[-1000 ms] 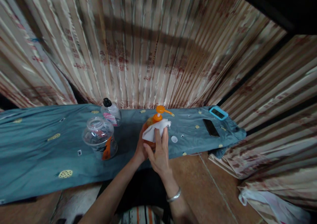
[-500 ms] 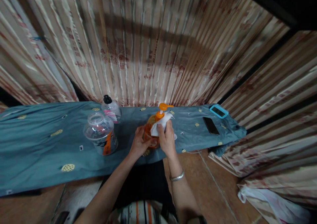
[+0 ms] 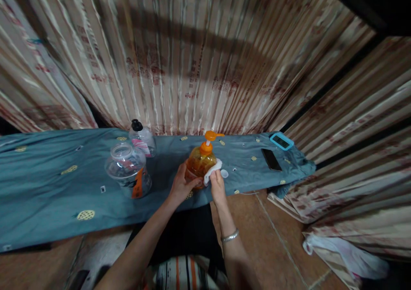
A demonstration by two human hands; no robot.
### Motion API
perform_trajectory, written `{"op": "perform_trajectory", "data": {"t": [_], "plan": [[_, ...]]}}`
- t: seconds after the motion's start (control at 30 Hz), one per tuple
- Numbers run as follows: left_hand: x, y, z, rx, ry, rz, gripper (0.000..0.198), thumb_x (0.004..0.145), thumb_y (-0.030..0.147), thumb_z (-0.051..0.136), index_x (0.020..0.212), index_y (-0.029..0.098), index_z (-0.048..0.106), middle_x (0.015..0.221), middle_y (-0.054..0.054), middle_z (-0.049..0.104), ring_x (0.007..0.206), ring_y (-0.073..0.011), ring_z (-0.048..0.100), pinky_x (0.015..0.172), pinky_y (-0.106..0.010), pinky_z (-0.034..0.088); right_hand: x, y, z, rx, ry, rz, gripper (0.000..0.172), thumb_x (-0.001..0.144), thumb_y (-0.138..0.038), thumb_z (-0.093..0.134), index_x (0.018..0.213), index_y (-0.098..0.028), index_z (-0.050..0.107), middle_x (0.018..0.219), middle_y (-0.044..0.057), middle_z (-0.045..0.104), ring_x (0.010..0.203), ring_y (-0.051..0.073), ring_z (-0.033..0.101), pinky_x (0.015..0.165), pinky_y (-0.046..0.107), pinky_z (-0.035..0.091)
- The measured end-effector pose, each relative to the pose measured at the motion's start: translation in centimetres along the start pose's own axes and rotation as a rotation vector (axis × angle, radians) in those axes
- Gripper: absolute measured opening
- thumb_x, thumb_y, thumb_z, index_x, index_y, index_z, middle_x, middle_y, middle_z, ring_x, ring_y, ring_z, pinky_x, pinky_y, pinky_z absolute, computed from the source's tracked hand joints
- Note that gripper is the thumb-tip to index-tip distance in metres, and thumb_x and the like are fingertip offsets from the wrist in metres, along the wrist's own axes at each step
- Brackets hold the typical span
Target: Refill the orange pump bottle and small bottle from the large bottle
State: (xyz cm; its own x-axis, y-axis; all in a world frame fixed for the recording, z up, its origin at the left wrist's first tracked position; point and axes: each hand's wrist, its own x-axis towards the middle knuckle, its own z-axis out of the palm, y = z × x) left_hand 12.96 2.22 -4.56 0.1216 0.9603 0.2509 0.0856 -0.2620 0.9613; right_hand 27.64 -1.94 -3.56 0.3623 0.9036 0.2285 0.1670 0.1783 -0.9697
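Note:
An amber pump bottle [image 3: 199, 164] with an orange pump head stands upright on the cloth-covered table in front of me. My left hand [image 3: 181, 184] grips its left side, with the thumb across the lower front. On the other side, my right hand [image 3: 217, 186] pinches a white cloth or tissue [image 3: 213, 171] and presses it against the bottle's right side. Just right of that hand lies a small white round piece [image 3: 224, 173], whose kind I cannot make out.
Left of the bottle stand a clear plastic jar [image 3: 126, 170] with an orange label and a clear bottle [image 3: 144, 141] with a black cap. A dark phone [image 3: 271, 159] and a blue-framed digital clock or timer [image 3: 281, 141] lie at the right end of the table [image 3: 61, 196].
The white cloth has moved from the bottle's upper front down to its right side, baring the amber body. My left hand keeps its grip. The whole view has shifted slightly.

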Motion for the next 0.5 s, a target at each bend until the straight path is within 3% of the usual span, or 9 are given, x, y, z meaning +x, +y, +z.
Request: {"op": "perform_trajectory", "data": {"t": [0.23,0.33,0.5], "plan": [[-0.1,-0.7,-0.4,-0.049,0.007,-0.047,0.076,0.070,0.033,0.083,0.141,0.024,0.055,0.140,-0.011,0.062,0.133,-0.0297,0.060,0.113,-0.048,0.050,3.5,-3.4,1.1,0.012,-0.098,-0.069,0.048,0.094,-0.065,0.061,0.104,-0.018,0.068,0.094,0.005,0.071,0.090,0.022,0.067,0.086,0.041,0.051],[-0.1,-0.5,-0.2,-0.027,0.011,-0.044,0.081,0.067,0.030,0.085,0.141,0.022,0.053,0.139,-0.011,0.062,0.134,-0.0310,0.058,0.116,-0.050,0.047,3.0,-3.8,1.5,-0.001,-0.092,-0.076,0.049,0.096,-0.063,0.058,0.109,-0.017,0.067,0.092,0.004,0.071,0.087,0.022,0.066,0.082,0.039,0.050],[-0.1,0.2,0.9,-0.040,0.011,0.017,0.102,0.058,0.029,0.092,0.147,0.021,0.043,0.143,-0.015,0.061,0.135,-0.0333,0.060,0.118,-0.053,0.044,0.3,-3.9,1.1,-0.002,-0.030,-0.040,0.048,0.100,-0.062,0.048,0.115,-0.019,0.065,0.107,0.008,0.074,0.101,0.023,0.066,0.092,0.039,0.048]]}}
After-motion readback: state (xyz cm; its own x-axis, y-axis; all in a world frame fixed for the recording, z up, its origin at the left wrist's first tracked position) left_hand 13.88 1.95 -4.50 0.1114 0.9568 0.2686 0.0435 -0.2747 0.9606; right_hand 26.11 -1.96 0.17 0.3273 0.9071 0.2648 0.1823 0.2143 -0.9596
